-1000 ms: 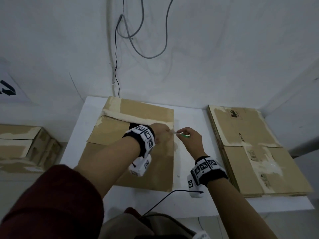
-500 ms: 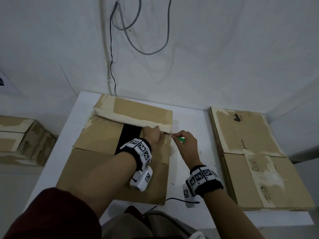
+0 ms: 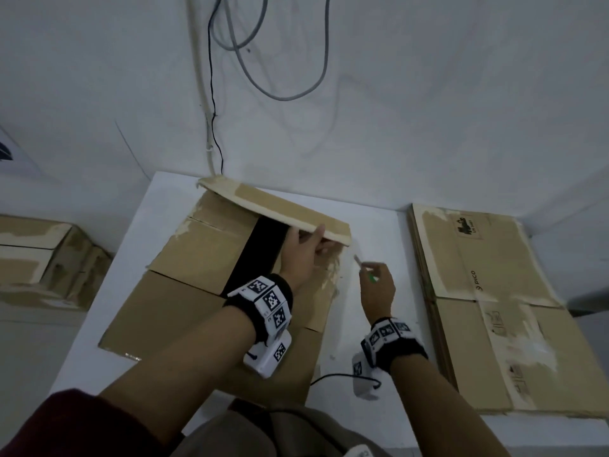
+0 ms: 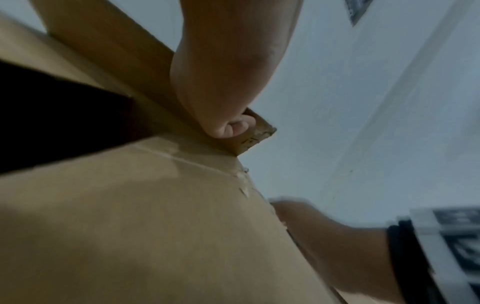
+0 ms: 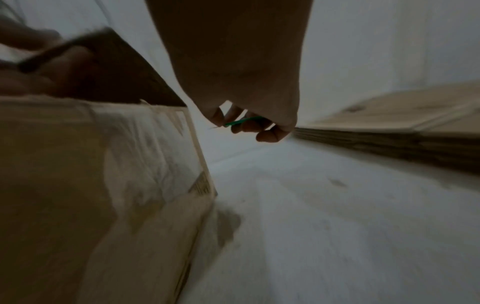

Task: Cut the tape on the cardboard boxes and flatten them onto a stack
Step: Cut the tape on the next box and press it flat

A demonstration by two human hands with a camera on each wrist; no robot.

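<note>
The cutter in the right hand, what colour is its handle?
Green. The cutter handle shows best in the right wrist view, pinched in the right hand.

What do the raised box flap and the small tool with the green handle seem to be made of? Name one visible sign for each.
Box flap: brown matte cardboard, probably corrugated; thick pale edge, torn paper patches.
Tool: green handle, likely plastic; pale thin tip may be metal, too blurred to confirm.

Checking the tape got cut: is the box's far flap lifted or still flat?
Lifted. The left hand grips the flap by its edge, raised above the box's dark opening.
</note>
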